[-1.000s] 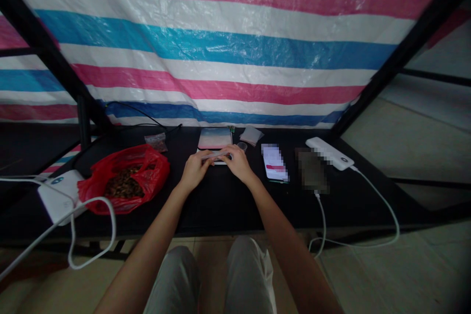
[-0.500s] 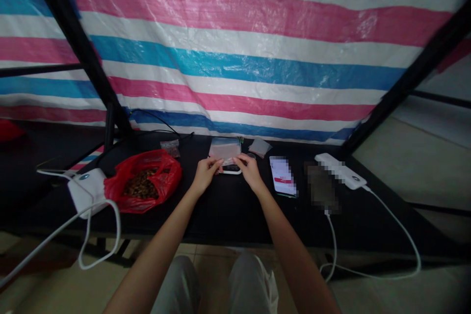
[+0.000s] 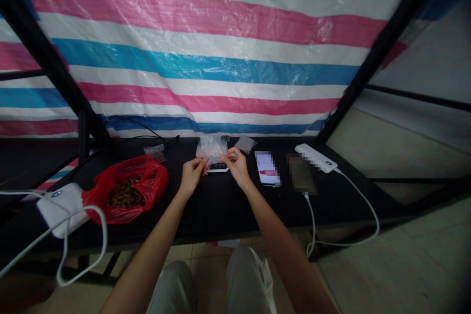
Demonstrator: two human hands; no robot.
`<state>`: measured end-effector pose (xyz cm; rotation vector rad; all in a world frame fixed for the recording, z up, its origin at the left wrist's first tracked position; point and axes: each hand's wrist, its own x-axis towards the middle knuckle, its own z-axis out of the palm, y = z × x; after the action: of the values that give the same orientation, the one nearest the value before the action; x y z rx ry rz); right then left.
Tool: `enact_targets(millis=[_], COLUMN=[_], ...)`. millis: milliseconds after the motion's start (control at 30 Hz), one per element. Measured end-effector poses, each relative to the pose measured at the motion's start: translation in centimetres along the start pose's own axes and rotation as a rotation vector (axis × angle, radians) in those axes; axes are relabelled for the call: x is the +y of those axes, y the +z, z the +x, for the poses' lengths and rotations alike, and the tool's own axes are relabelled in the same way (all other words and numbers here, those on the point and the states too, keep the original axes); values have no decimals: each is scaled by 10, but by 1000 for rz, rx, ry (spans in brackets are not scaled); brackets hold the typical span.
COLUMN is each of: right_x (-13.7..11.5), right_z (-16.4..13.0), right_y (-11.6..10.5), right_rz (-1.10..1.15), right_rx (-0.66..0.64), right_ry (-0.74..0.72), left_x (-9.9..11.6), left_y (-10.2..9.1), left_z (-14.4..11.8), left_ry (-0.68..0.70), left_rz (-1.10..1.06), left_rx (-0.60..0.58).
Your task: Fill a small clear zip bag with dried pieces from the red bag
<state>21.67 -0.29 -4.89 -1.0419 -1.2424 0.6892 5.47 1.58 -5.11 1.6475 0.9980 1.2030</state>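
A small clear plastic bag [image 3: 213, 148] is held between my two hands. My left hand [image 3: 194, 171] pinches its lower left edge, and my right hand [image 3: 235, 164] pinches the right side. Under and behind the bag lies a small white-rimmed device with a dark strip in front, likely a scale [image 3: 218, 169]; the bag covers much of it. Just right of my right hand rests a stack of clear plastic bags [image 3: 245, 144]. Left of my left hand sits an open red plastic bag [image 3: 152, 189] filled with small brown pieces [image 3: 127, 192].
A small filled clear packet [image 3: 155, 152] lies behind the red bag. A phone [image 3: 267, 169], a blurred dark device [image 3: 301, 175] and a white power strip [image 3: 315, 158] are on the right. At left, a white box [image 3: 62, 208] with a looping cable stands on the black table [image 3: 206, 221].
The clear bag now shows larger and more spread out, raised over the device. My right hand has lifted slightly. The whole view has turned a little to the right.
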Motion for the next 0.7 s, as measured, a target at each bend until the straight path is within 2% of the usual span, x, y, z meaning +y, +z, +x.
enact_targets(millis=[233, 300, 367, 433, 500, 600, 700], right_x=[-8, -8, -5, -2, 1, 3, 5], right_z=[6, 13, 22, 32, 40, 48, 52], right_y=[-6, -16, -31, -47, -61, -73, -75], right_rz=[-63, -53, -88, -223, -444, -777, -917], right_rx=[88, 203, 397, 565, 632, 602, 499], right_ry=[-17, -17, -11, 20, 128, 325, 405], left_x=[-2, -2, -2, -2, -2, -3, -5], left_y=[4, 4, 2, -2, -5, -7, -5], left_z=[-1, 0, 1, 2, 3, 4, 4], left_ry=[39, 48, 57, 65, 66, 55, 42], left_rz=[30, 32, 40, 65, 99, 164, 252], left_rx=[-12, 13, 94, 188, 253, 270, 242])
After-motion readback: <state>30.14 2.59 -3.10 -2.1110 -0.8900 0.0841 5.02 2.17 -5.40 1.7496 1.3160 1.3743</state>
